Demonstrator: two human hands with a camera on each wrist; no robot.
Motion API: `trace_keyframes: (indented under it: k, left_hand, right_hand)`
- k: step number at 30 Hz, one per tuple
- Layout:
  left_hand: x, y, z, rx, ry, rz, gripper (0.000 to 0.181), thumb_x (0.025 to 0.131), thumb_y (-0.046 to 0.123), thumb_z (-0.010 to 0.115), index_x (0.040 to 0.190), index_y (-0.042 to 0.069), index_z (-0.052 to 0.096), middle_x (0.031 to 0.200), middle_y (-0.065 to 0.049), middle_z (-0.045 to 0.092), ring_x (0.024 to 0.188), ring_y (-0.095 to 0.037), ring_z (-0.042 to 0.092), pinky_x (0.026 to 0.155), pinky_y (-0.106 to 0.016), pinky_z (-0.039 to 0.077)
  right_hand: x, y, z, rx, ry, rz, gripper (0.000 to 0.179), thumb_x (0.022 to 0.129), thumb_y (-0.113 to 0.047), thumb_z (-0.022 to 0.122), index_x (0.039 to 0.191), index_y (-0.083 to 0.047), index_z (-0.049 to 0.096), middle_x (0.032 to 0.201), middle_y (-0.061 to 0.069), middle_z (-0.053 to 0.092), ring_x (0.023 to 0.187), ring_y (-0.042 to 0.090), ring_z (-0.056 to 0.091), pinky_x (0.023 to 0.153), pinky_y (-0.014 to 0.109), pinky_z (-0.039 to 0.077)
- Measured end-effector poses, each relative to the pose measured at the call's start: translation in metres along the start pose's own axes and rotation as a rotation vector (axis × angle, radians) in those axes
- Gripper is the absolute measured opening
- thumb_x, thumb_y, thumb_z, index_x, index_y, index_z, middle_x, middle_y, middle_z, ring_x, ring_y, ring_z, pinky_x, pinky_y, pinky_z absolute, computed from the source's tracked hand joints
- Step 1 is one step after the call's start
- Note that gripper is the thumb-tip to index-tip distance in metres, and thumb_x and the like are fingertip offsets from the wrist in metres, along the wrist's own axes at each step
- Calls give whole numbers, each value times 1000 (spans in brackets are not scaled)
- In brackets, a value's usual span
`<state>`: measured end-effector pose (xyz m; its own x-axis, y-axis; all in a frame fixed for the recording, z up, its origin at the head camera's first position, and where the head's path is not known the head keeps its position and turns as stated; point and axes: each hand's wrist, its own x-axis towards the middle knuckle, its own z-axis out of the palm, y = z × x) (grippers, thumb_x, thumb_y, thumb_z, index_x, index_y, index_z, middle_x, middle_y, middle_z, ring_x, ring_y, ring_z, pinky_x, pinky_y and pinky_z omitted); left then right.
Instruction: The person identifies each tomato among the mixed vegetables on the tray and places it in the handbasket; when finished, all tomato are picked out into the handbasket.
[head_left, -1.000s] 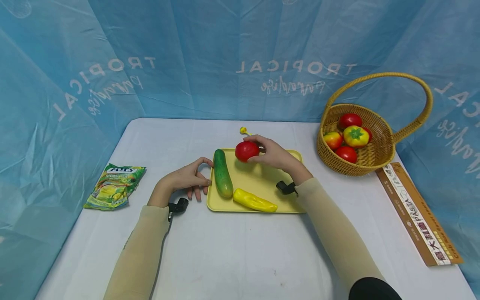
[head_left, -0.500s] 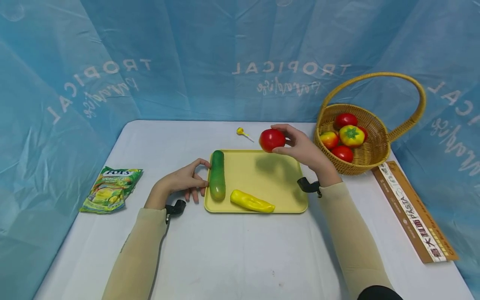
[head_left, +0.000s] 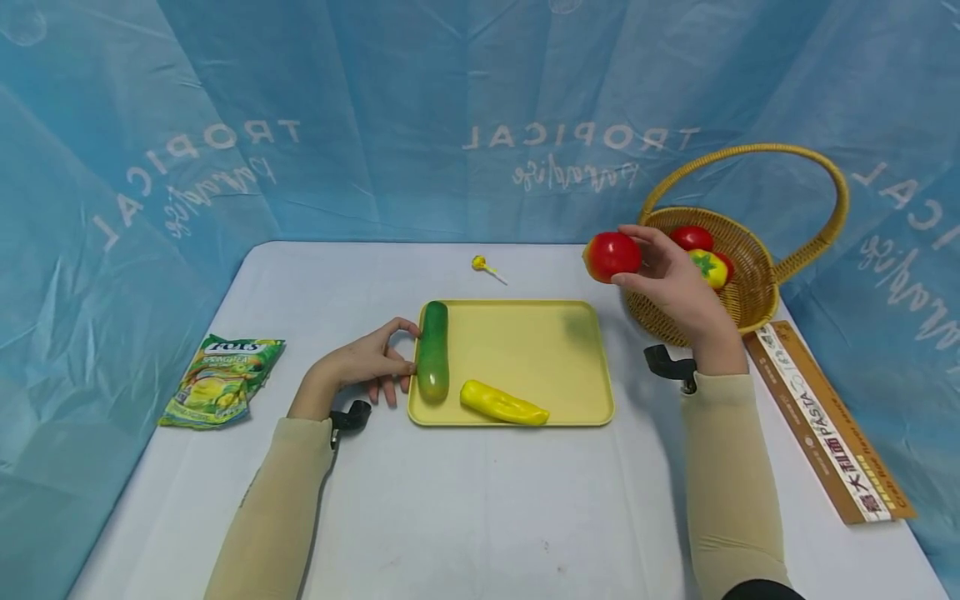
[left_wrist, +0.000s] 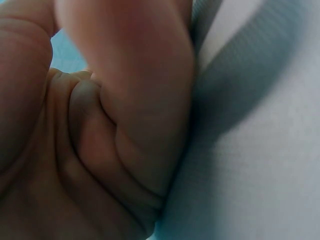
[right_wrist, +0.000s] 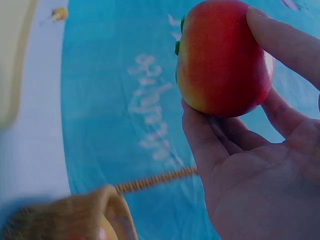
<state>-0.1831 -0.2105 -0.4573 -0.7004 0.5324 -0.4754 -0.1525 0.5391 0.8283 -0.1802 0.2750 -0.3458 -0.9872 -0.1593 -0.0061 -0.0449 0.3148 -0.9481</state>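
In the head view, a shiny red tomato [head_left: 611, 257] is gripped by the fingertips of my right hand [head_left: 678, 287], raised before the wicker basket [head_left: 746, 304]. The right wrist view shows the same tomato [right_wrist: 222, 57] with a yellowish end and green leaf tips, between thumb and fingers. My left hand [head_left: 367, 358] holds the left rim of the yellow tray [head_left: 532, 350] with thumb and index finger; its other fingers bend below. On that tray lie a green cucumber [head_left: 432, 354] along the left side and a long yellow pepper [head_left: 504, 403] at the near edge. The left wrist view shows mostly bent fingers [left_wrist: 135, 90].
Several red and yellow tomatoes [head_left: 692, 237] sit in the basket, partly hidden by my right hand. Its tall handle [head_left: 836, 196] arches to the right. A brown pasta box [head_left: 828, 425] lies at the right, a green candy bag [head_left: 222, 381] at the left, and a yellow lollipop [head_left: 480, 263] behind the tray.
My right hand has carried the tomato from above the tray rightward and up to the front of the basket. The left hand has stayed at the tray's left rim.
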Motion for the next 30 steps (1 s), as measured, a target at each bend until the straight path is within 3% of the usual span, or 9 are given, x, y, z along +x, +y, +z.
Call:
trace_keyframes:
  k: [9,11,15,18,30]
  left_hand:
    - [-2,-1,0,-11,3,-5,59,103,24,68,150,26,31,86,-14,78,58,-26,75,48,-33,58]
    - [-2,-1,0,-12,4,-4,59,103,24,68,150,26,31,86,-14,78,58,-26,75,48,-33,58]
    - [-2,-1,0,-10,4,-6,59,103,24,68,150,26,31,85,-13,78,58,-26,75,48,-33,58]
    - [-2,0,1,-9,2,-5,59,103,23,68,150,26,31,85,-13,78,58,-26,75,48,-33,58]
    - [0,2,2,-16,-3,0,60,103,23,68,150,25,31,85,-14,78,57,-26,74,47,-33,57]
  right_hand:
    - [-8,12,-34,13,108,34,72,97,-25,79,160,-32,44,161,3,47,141,21,48,90,11,55]
    - [-8,19,-40,13,121,46,72,98,-26,78,161,-31,43,162,3,46,143,22,46,95,13,54]
    - [-6,33,-49,4,140,96,72,99,-30,76,161,-34,40,166,4,41,151,24,41,121,39,47]
    - [-5,42,-56,-3,162,142,73,99,-34,76,161,-39,38,169,5,37,154,27,37,126,62,36]
    - [-5,58,-66,-66,184,211,81,99,-35,77,166,-38,31,174,12,29,160,37,30,126,66,34]
